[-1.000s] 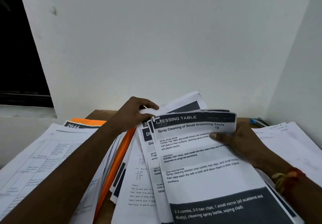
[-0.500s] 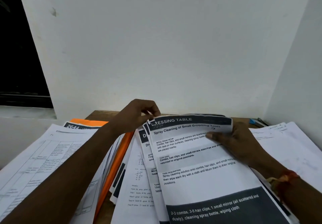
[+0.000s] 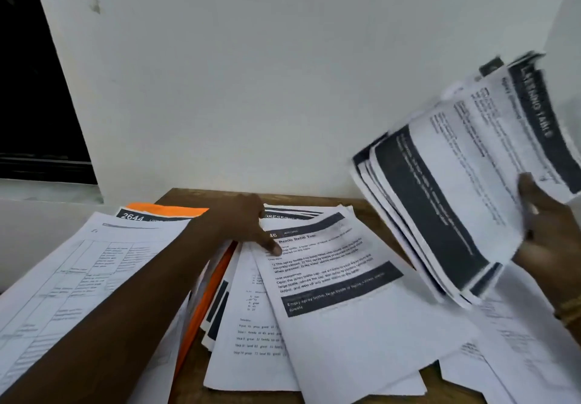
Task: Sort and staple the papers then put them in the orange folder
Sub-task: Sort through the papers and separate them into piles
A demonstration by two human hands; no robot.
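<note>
My right hand (image 3: 545,230) grips a bundle of printed sheets (image 3: 465,183) with dark header bands, lifted off the table at the right and turned sideways; it is blurred. My left hand (image 3: 248,224) reaches across the middle pile and presses its fingertips on a sheet headed "Bottle Refill" (image 3: 330,278), which lies on top of loose papers (image 3: 251,325). The orange folder (image 3: 207,290) lies under my left forearm, mostly covered by sheets, with one orange corner showing at the back. No stapler is visible.
A large sheet with a printed table (image 3: 63,278) covers the left side. More white sheets (image 3: 518,356) lie at the right. The wooden table (image 3: 195,194) butts against a white wall, with a dark window at the far left.
My right hand has lifted the "Dressing Table" bundle up and to the right, off the pile. My left hand has let go of its top edge and now rests on the sheet uncovered beneath.
</note>
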